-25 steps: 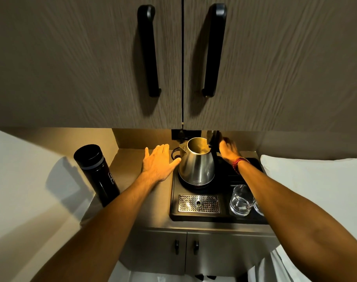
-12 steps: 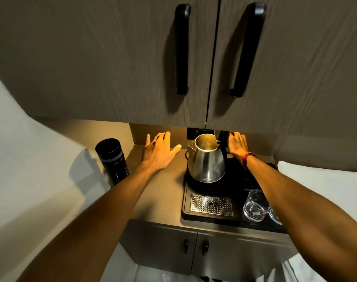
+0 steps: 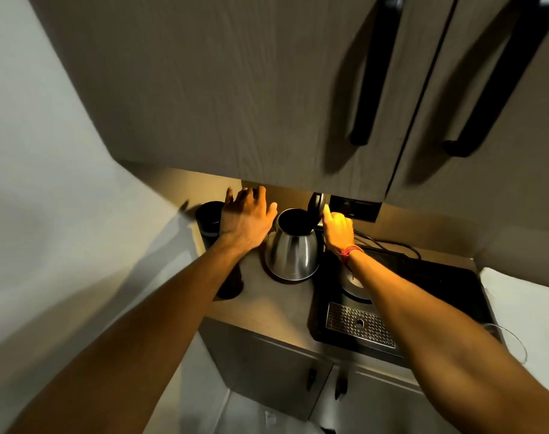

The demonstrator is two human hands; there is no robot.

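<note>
A steel kettle (image 3: 290,255) with its black lid (image 3: 316,203) flipped up stands on the brown counter (image 3: 267,311), left of the black tray (image 3: 439,277). My right hand (image 3: 339,230) grips the kettle's handle at its back right, with one finger up against the lid. The kettle's round base (image 3: 354,285) on the tray lies bare, partly hidden by my right forearm. My left hand (image 3: 245,220) hovers with fingers spread between the kettle and a black flask (image 3: 209,217), holding nothing.
Low upper cabinets with long black handles (image 3: 373,73) hang close over the counter. A metal drip grate (image 3: 357,324) sits at the tray's front and a drinking glass (image 3: 511,339) at its right end. A power cable (image 3: 392,244) runs to the wall socket (image 3: 354,208). White bedding (image 3: 523,308) lies right.
The kettle has moved left off its base on the tray and onto the counter, carried by my right hand. My left hand shifted left toward the flask. The view swung left.
</note>
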